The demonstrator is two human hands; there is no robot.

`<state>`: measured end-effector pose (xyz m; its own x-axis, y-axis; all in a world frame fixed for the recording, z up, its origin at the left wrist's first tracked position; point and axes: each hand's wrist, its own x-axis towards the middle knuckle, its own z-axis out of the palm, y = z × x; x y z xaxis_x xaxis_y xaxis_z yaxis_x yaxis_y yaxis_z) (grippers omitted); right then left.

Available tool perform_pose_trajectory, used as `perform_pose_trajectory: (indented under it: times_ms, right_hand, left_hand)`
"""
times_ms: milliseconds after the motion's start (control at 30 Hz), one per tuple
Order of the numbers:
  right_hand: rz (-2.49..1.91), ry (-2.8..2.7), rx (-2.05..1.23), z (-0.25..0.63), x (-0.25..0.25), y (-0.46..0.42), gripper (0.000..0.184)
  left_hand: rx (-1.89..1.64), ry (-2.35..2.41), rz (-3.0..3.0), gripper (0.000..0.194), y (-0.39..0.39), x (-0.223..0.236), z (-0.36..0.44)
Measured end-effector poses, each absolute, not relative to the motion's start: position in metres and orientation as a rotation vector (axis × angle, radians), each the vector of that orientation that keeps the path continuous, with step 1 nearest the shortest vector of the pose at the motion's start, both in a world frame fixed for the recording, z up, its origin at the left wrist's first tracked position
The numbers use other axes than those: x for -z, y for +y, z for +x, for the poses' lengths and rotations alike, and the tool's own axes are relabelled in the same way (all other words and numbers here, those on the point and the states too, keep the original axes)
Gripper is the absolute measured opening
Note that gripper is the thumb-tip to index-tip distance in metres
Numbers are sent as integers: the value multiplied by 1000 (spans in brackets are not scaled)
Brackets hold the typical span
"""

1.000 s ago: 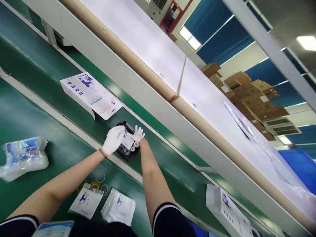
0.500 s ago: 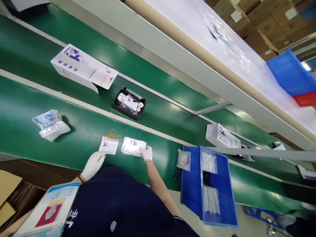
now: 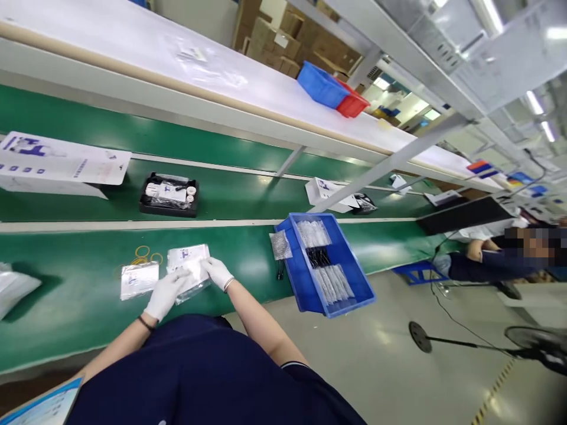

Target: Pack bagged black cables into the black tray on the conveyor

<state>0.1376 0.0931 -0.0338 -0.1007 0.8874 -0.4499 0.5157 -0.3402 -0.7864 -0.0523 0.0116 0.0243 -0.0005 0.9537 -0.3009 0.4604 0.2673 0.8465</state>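
Both my hands wear white gloves and meet at a stack of white printed booklets in clear plastic bags (image 3: 186, 255) on the green bench. My left hand (image 3: 166, 295) has its fingers closed at the near left side of a bagged booklet (image 3: 193, 275) lying over the stack. My right hand (image 3: 218, 273) pinches the right side of the same one. Left of them lies another pile of bagged booklets (image 3: 139, 281), touched by neither hand. Several yellow rubber bands (image 3: 140, 257) lie just behind that pile.
A black tray (image 3: 169, 205) of parts and a white printed box (image 3: 66, 162) stand behind. To the right is a blue bin (image 3: 364, 290) with bagged parts, a bubble-wrap pouch (image 3: 280, 245) at its side. A plastic packet (image 3: 15, 289) lies far left. Another person (image 3: 491, 260) sits far right.
My view has swung to the right. My left hand has left the left pile and joined my right hand at the other stack, where a bagged booklet is now between them.
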Motion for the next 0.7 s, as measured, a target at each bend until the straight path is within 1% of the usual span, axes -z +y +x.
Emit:
perform_pose_trajectory:
  times_ms: [100, 233, 300, 400, 433, 467, 600, 700]
  right_hand:
    - [-2050, -1458, -1165, 215, 22, 116, 29]
    - [-2427, -1189, -653, 341, 9, 151, 49]
    - [-2510, -1113, -541, 383, 12, 159, 58]
    - [-2550, -1068, -553, 410, 25, 164, 68]
    - [-2556, -1054, -579, 413, 30, 165, 66]
    - [-2558, -1039, -605, 415, 35, 166, 61]
    - [-2492, -1032, -738, 428, 46, 169, 30]
    - [-2317, -1082, -917, 432, 43, 166, 18]
  left_hand:
    - [-658, 1660, 1293, 51, -11, -21, -41]
    - [-648, 1793, 1291, 51, -28, -25, -45]
    - [-649, 1863, 1250, 48, -30, -30, -42]
    - [-658, 1949, 1190, 48, -30, -43, -24]
    - [-659, 1961, 1187, 50, -30, -47, -16]
    - [-657, 1965, 1194, 52, -30, -51, -6]
    - [-609, 1945, 1211, 55, -31, -56, 23]
    - [-585, 1924, 1223, 55, -29, -49, 33]
